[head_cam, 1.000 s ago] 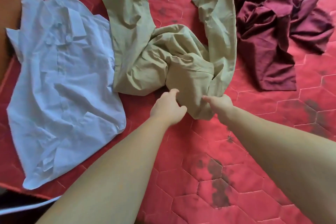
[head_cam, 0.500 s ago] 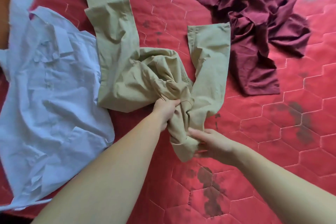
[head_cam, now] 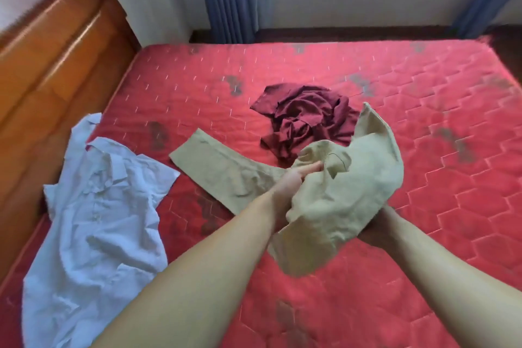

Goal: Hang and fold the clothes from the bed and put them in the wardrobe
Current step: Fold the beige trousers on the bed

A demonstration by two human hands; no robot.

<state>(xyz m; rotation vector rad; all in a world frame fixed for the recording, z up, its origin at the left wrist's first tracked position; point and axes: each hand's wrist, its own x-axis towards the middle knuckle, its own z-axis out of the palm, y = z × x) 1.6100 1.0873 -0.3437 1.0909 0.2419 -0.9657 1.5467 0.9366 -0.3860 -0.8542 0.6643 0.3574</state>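
Both our hands lift the khaki trousers [head_cam: 336, 200] off the red mattress [head_cam: 423, 121]; our left hand [head_cam: 293, 186] grips the bunched cloth. Our right hand [head_cam: 378, 230] is under the fabric, its grip hidden

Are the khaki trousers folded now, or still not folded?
Not folded. The khaki trousers hang bunched between the left hand and the right hand, with one leg lying flat on the red mattress.

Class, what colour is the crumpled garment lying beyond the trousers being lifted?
Dark maroon garment, seen clearly in the head view, on the red mattress.
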